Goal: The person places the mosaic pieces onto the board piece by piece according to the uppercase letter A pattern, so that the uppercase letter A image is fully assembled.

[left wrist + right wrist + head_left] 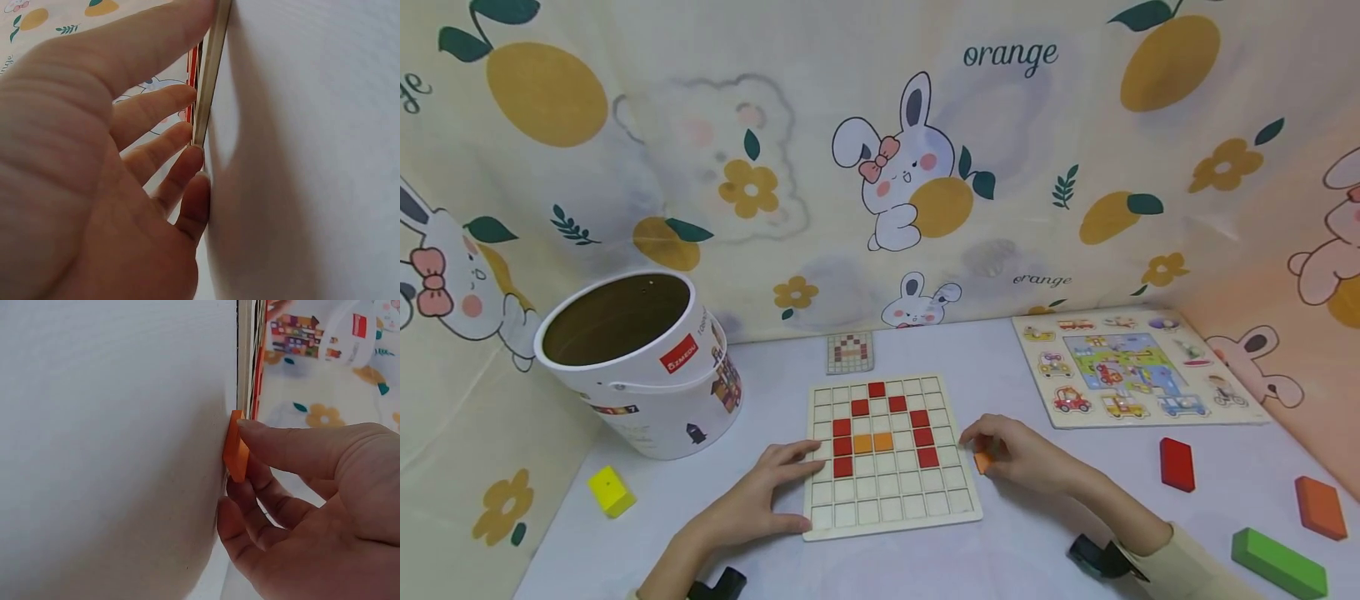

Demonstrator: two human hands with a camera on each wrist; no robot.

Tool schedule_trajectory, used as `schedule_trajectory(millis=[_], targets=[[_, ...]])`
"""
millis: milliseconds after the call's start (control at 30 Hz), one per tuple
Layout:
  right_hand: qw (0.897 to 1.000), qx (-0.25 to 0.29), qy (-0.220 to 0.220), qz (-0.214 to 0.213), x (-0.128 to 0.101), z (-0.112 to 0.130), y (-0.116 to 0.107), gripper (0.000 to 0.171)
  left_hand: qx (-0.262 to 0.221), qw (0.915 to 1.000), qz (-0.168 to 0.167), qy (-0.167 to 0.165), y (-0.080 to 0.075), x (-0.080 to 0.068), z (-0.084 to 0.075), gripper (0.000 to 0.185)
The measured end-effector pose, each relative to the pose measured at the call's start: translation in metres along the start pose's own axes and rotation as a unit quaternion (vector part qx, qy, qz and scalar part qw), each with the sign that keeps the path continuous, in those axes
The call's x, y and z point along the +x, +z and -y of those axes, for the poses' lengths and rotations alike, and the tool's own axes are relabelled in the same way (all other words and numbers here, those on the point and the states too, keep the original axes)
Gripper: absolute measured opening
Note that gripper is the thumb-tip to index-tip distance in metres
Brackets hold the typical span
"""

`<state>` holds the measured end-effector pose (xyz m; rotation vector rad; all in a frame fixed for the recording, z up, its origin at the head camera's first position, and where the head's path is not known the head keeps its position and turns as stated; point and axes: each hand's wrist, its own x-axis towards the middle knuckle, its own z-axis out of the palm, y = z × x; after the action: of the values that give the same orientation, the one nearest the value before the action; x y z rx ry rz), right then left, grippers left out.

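A square cream grid board (887,487) lies on the table, with red tiles (922,436) forming an arch and two orange tiles (873,442) side by side inside it. Along the board's left edge rests my left hand (756,496), its thumb near the lower corner and fingertips touching the rim (211,81). My right hand (1030,457) pinches a small orange tile (235,450) between thumb and fingers, just off the board's right edge. Behind the board lies a small pattern card (850,353) with a similar grid.
A white bucket (655,417) stands at the left, a yellow block (612,492) before it. At the right lie a vehicle picture puzzle (1045,392), a red block (1177,464), an orange block (1321,507) and a green block (1279,562). Patterned cloth (850,50) hangs behind.
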<state>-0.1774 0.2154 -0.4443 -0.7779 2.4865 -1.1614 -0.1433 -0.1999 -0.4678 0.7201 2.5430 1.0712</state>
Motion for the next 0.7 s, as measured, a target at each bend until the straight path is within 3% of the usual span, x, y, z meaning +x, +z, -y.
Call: schedule_trajectory(millis=[367, 500, 700], targets=[[1.000, 0.004, -0.016, 0.026, 0.010, 0.004, -0.006, 0.031, 0.001, 1.0000, 0.001, 0.004, 0.000, 0.001, 0.000, 0.073], [0.999, 0.021, -0.028, 0.027, 0.037, 0.011, -0.005, 0.027, -0.001, 1.0000, 0.006, -0.003, -0.001, 0.001, -0.001, 0.074], [0.997, 0.028, -0.049, 0.047, 0.085, 0.030, 0.016, 0.021, 0.002, 1.0000, 0.000, -0.001, -0.002, 0.000, 0.000, 0.074]])
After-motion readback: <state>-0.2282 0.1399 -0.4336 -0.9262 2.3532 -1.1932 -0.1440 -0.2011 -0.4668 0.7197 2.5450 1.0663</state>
